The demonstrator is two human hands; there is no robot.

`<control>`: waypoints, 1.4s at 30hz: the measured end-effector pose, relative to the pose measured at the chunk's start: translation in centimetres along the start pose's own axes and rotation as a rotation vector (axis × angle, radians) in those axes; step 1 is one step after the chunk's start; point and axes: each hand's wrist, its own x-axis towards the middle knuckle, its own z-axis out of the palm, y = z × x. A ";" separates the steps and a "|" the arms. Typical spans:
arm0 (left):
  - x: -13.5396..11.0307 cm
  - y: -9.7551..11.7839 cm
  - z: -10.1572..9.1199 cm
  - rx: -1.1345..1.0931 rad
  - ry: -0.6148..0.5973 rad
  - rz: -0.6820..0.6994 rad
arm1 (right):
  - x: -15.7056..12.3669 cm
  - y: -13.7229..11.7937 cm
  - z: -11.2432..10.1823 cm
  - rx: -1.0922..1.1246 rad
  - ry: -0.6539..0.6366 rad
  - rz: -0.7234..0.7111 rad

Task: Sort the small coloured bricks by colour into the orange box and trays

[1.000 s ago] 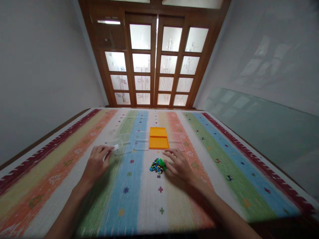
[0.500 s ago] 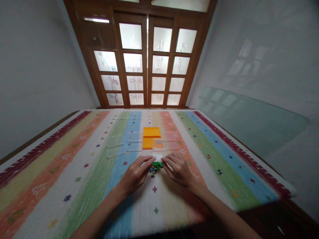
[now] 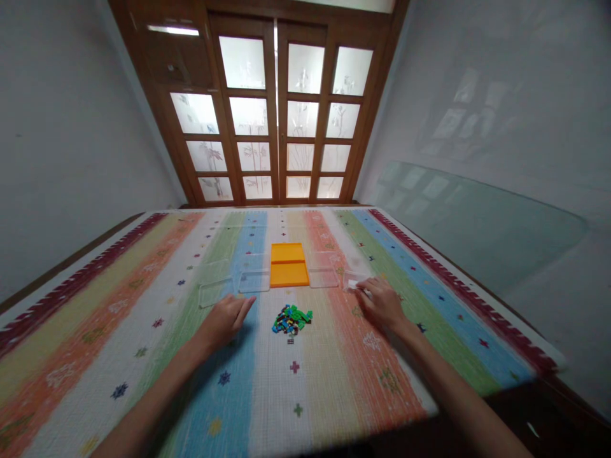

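Observation:
A small pile of coloured bricks (image 3: 291, 319) lies on the striped cloth (image 3: 143, 331) between my hands. My left hand (image 3: 224, 321) rests flat on the cloth left of the pile, fingers stretched out and holding nothing. My right hand (image 3: 380, 303) is off to the right, its fingers pinched on a small clear tray (image 3: 356, 282) at the right end of a row. In that row stand an orange tray (image 3: 289, 272) and clear trays (image 3: 323, 276), (image 3: 254, 280), (image 3: 214, 291).
The cloth covers a wide table whose right edge (image 3: 520, 356) lies close to a glass sheet (image 3: 482, 222) leaning on the wall. Wooden doors with frosted panes (image 3: 272, 108) stand behind the table's far end.
Both hands left the brick pile. My right hand carried a clear tray out to the right end of the row; my left hand drew back left and opened flat.

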 end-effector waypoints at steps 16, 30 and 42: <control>0.2 0.9 3.5 -0.104 -0.067 0.049 | -0.3 0.0 1.6 0.081 -0.081 0.021; -1.6 2.6 5.1 -0.158 -0.005 0.109 | 3.2 -5.8 -1.7 0.274 -0.002 -0.097; -1.2 3.2 6.7 -0.150 0.117 0.160 | 1.5 -10.4 3.2 0.295 -0.060 -0.180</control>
